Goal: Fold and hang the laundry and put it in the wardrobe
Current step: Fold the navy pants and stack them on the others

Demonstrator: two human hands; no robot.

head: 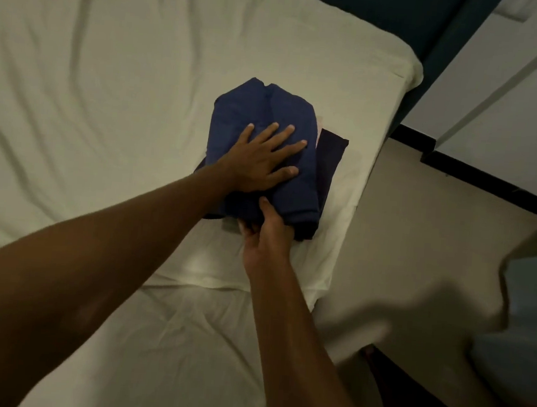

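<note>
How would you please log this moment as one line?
left hand flat on folded navy blue cloth garment | right hand grips its near edge | white bed sheet

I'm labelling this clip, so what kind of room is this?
Most likely a bedroom. A bed with a wrinkled white sheet fills the view, folded dark clothes lie stacked near its edge, and pale cabinet doors, perhaps a wardrobe, stand beside it.

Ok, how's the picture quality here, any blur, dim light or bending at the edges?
Head view: dim, warm light; the left hand pressing flat on the folded blue garment is fairly sharp; the right hand at its near edge is softer; the grey cloth at lower right is blurred; the wide lens bows the bed edges.
</note>
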